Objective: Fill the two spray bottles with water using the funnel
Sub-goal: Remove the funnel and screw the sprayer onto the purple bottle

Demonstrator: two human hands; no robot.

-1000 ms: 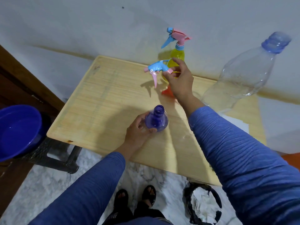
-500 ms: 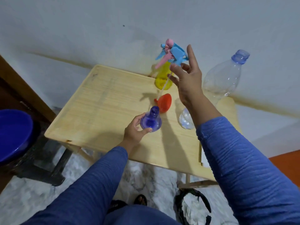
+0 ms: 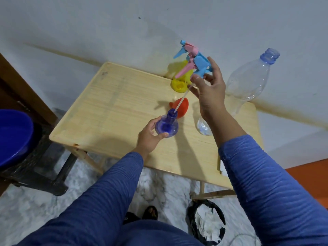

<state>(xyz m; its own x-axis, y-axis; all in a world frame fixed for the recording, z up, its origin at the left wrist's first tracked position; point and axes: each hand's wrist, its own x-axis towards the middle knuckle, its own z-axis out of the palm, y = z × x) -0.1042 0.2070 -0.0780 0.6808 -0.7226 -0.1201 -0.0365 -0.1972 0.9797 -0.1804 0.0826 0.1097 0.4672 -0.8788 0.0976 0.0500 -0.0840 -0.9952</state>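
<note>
Light wooden surface [image 3: 113,103] set against the wall. Standing on it: purple spray bottle [image 3: 166,126] near the front, yellow spray bottle [image 3: 179,82] at the back, clear plastic bottle [image 3: 248,80] at the right. Orange funnel [image 3: 182,107] lies on its side mid-surface.

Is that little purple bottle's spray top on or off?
Off. The right hand holds the blue-and-pink spray top raised above the small purple bottle; only its tube's tip remains in the neck.

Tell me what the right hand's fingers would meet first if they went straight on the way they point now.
The right hand holds the spray head, fingers pointing up and away toward the wall. Past the spray head nothing else seems in line before the wall, though depth is unclear; the clear plastic bottle stands off to the right.
</note>
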